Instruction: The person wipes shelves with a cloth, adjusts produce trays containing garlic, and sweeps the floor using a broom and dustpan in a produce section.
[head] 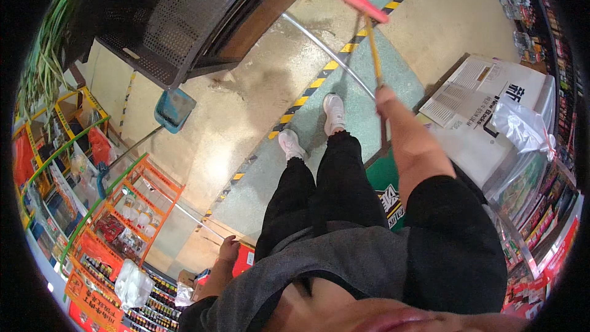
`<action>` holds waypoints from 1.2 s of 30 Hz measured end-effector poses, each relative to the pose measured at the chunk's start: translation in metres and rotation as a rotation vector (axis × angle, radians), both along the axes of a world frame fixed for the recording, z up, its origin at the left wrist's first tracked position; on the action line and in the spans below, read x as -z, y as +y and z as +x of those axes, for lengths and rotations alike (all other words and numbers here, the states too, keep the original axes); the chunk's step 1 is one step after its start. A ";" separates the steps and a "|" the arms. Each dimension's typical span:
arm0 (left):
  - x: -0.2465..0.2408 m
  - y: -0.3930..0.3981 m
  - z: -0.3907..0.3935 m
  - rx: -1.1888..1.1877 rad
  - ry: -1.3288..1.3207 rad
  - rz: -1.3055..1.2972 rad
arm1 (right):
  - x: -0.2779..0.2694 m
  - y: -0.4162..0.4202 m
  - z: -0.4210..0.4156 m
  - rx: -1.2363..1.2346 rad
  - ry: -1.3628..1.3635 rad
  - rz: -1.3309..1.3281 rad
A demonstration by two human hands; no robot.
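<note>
My right hand is closed on the yellow handle of a brush or broom, which has a pink head raised over the floor beyond my feet. A silver metal pole slants from the brown edge of a stand to beside this hand; whether the hand touches it cannot be told. Low on the left, my left hand hangs by my side with its fingers loosely bent, near a thin metal rail. A blue dustpan with a long handle stands left of my feet.
A black perforated crate rests on a stand at the upper left. Orange wire racks with packaged goods are at lower left. White cartons and a plastic bag lie at right. Yellow-black tape crosses the floor.
</note>
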State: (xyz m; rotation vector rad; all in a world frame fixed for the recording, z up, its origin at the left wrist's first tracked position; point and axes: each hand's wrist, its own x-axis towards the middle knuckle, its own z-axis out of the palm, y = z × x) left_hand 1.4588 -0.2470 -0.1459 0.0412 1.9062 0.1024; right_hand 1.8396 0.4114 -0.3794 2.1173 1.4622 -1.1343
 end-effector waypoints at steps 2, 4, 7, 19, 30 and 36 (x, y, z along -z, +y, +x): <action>0.009 -0.008 0.021 0.397 0.017 0.255 | -0.036 -0.066 -0.036 -0.001 0.004 -0.076; 0.011 0.069 0.028 -0.270 -0.066 0.013 | -0.023 -0.139 -0.001 -0.308 0.021 0.209; 0.013 0.121 0.035 -0.276 -0.060 0.063 | -0.171 -0.113 -0.027 0.136 0.186 -0.363; 0.004 0.231 0.018 -0.065 -0.075 -0.058 | -0.197 0.048 0.200 0.338 0.355 -0.160; -0.038 0.306 0.047 -0.101 -0.043 -0.085 | -0.046 0.237 0.234 0.583 0.077 -0.334; -0.032 0.289 0.091 -0.110 -0.067 -0.007 | -0.045 0.093 0.146 0.515 0.104 -0.284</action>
